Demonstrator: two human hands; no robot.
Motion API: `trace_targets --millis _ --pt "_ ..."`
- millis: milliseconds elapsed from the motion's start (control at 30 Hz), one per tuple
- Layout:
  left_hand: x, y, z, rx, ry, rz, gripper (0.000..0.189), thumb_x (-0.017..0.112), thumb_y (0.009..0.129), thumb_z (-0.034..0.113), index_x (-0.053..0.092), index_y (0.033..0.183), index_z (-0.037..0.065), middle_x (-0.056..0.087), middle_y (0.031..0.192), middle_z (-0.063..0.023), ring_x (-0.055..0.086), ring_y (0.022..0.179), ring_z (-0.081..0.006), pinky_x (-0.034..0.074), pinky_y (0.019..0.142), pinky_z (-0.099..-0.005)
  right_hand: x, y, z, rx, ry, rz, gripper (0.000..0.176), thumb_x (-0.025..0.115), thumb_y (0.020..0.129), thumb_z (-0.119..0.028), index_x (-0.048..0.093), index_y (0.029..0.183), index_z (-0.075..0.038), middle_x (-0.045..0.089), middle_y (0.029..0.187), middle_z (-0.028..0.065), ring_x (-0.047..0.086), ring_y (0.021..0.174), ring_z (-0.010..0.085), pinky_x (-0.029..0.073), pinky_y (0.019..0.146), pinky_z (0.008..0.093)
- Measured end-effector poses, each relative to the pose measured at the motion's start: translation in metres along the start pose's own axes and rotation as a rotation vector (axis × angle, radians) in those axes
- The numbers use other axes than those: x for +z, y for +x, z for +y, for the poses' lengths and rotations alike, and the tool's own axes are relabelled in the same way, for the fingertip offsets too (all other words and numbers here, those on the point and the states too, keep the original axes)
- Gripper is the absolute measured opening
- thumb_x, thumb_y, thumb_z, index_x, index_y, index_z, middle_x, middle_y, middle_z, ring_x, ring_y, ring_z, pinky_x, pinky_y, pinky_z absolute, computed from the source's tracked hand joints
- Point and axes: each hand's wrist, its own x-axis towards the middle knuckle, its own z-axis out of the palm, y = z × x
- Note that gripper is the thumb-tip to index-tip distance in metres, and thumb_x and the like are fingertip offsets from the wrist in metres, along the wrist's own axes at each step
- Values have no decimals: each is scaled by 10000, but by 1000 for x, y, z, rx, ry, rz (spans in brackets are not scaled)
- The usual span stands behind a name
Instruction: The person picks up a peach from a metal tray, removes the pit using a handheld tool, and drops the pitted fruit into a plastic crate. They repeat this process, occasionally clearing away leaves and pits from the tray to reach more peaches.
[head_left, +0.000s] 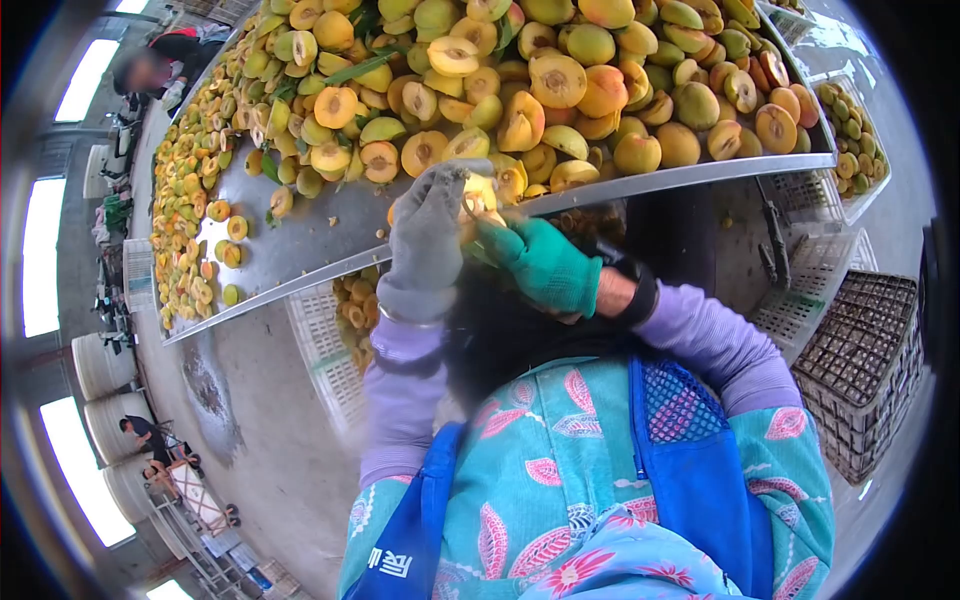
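Observation:
My left hand (432, 235), in a grey glove, is closed around a cut yellow peach (480, 195) above the near edge of the metal table. Against that fruit works my right hand (548, 262), in a green glove with its fingers curled. A thin, dark curved edge shows at the cut flesh, perhaps a pitting tool, but blur and the fingers hide most of it. Just beyond both hands lies a large heap of peach halves (557, 82), some with open pit hollows, mixed with long green leaves (360, 68).
The metal table's raised rim (690, 180) runs in front of me. Beneath it, a white crate (325, 350) stands beside more peaches. At right are a dark crate (862, 375) and a peach-filled basket (855, 140). Another person (150, 440) is by a cart at far left.

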Motion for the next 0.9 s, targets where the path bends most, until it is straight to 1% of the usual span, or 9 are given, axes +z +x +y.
trace_targets --millis 100,233,333,433,467,600,700,833,900 --pt "-3 11 -10 -9 -38 91 366 496 990 298 661 993 -28 667 818 -99 626 674 -157 512 605 -263 13 -5 -13 327 912 -312 424 455 967 -504 575 873 -109 495 613 2 452 502 118 375 432 272" --pt "-3 19 -7 -2 66 -1 282 518 975 178 676 960 -55 681 883 -57 586 780 -77 469 701 -199 16 -11 -26 224 262 -34 421 417 955 -567 483 801 -180 418 555 -28 358 404 121 318 379 257" --pt "0 26 14 -158 42 -229 282 505 974 204 680 958 -16 677 901 -71 586 765 -98 481 703 -245 13 -6 -23 353 898 -365 454 369 966 -580 487 900 -147 392 545 -43 337 358 80 291 348 240" --pt "2 32 19 244 303 -490 420 478 982 346 665 904 -22 661 791 -116 630 692 -171 514 633 -266 7 -6 -16 281 925 -374 449 360 973 -568 475 847 -153 394 546 -59 350 369 72 304 378 240" --pt "0 29 17 -49 211 -444 432 474 972 371 649 901 -18 655 799 -133 632 694 -197 523 630 -295 1 -5 -9 286 1020 -492 444 357 979 -556 481 841 -153 397 549 -75 353 376 67 310 397 241" --pt "0 2 20 -273 -249 -108 433 471 965 389 634 945 -11 651 782 -141 630 689 -204 518 612 -294 9 -1 5 307 1294 -788 431 351 988 -523 531 818 -171 436 561 -47 384 418 125 357 442 290" --pt "-8 -12 25 -34 -126 -77 410 462 980 340 637 942 -29 643 789 -137 611 650 -199 513 593 -296 15 -6 -5 317 1036 -740 436 331 996 -516 561 859 -171 449 578 -53 406 446 122 361 457 285" --pt "-6 -18 37 -109 -141 69 442 473 960 407 622 969 -9 654 781 -140 636 673 -213 518 575 -294 20 -2 -3 372 1340 -954 440 346 985 -530 521 816 -164 419 535 -61 386 424 128 354 444 283" --pt "-3 -30 41 -103 -285 140 446 457 970 395 621 958 -19 650 794 -141 632 672 -209 515 576 -295 24 -11 -10 366 1156 -870 416 355 994 -494 522 829 -150 420 548 -48 373 410 125 333 413 276"
